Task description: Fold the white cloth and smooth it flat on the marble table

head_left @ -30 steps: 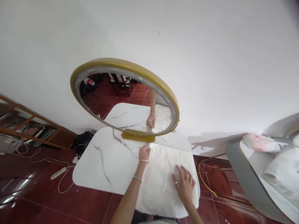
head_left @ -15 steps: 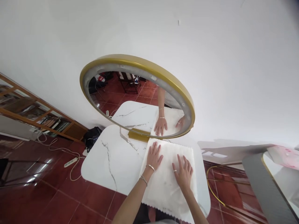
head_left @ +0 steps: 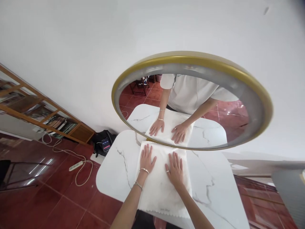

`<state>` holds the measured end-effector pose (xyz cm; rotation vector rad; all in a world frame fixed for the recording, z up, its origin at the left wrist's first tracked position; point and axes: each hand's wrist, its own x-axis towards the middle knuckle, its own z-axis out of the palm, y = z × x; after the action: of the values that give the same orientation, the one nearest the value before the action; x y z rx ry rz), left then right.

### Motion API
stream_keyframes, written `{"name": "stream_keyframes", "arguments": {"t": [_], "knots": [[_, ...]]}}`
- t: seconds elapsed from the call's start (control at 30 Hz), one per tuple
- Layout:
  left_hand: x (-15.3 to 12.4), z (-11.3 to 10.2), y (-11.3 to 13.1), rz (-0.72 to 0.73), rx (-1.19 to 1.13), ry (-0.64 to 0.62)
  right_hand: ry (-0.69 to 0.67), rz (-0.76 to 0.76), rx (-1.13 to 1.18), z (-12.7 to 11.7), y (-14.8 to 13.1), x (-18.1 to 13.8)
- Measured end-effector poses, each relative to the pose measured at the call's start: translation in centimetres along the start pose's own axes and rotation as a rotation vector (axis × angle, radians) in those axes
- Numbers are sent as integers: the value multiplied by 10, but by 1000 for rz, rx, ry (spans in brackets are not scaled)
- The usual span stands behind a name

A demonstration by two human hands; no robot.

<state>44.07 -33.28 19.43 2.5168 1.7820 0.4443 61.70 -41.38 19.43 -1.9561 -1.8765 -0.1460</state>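
Observation:
A white cloth with a scalloped edge lies spread on a white marble-patterned table. Flat on its far left part rests my left hand, fingers stretched out, with bracelets at the wrist. My right hand, wearing a ring, lies palm down on the cloth's right part, its fingers spread as well. Neither hand grips anything. Just beyond the cloth stands a large oval mirror with a gold rim, which reflects both hands and the cloth. Faint greyish marks show near the cloth's front edge.
Left of the table are a black bag, a phone with a lit screen, and a power strip with a trailing cable on red floor tiles. A wooden shelf runs along the wall. A grey panel stands right.
The cloth and both hands now lie further left on the table, nearer its middle. The mirror appears larger and further right as the view shifts. Both hands stay flat.

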Motion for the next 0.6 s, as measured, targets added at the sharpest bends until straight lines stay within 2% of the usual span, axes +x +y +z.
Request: {"name": "stream_keyframes", "arguments": {"t": [0.2,0.37,0.47,0.6], "knots": [[13,-9,-82,-27,9,-18,-18,1,24,28,-74,26],[42,-20,-146,-63,-17,-53,-17,-30,42,59,-127,66],[66,-25,-171,-66,-41,-74,8,4,11,79,-148,92],[93,-28,-188,-60,-56,-85,-14,57,-36,98,-163,124]]}}
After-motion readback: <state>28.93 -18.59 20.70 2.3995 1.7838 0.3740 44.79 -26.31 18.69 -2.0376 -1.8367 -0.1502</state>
